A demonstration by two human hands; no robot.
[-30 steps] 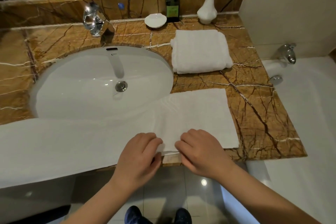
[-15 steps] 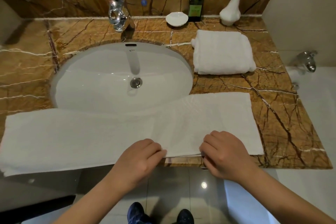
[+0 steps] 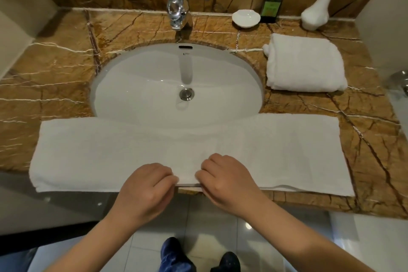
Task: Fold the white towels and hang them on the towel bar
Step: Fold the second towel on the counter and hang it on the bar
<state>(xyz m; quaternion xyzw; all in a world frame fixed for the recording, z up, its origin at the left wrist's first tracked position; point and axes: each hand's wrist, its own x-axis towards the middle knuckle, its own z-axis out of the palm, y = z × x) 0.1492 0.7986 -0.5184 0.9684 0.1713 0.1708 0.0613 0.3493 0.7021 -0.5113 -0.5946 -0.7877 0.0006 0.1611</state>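
A long white towel (image 3: 99, 150) lies flat as a strip along the front of the marble counter, covering the sink's near rim. My left hand (image 3: 145, 185) and my right hand (image 3: 227, 179) sit side by side at the middle of its near edge, fingers curled and pinching that edge. A second white towel (image 3: 304, 64), folded thick, rests on the counter to the right of the sink. No towel bar is in view.
The oval white sink (image 3: 154, 86) with a chrome tap (image 3: 176, 10) fills the counter's middle. Behind it stand a white soap dish (image 3: 246, 18), a green pump bottle (image 3: 272, 2) and a white vase (image 3: 318, 7). A bathtub tap (image 3: 400, 79) is at the far right.
The view has swung left, so the towel's whole length shows. My right hand has slid left along the near edge and now sits close beside my left hand.
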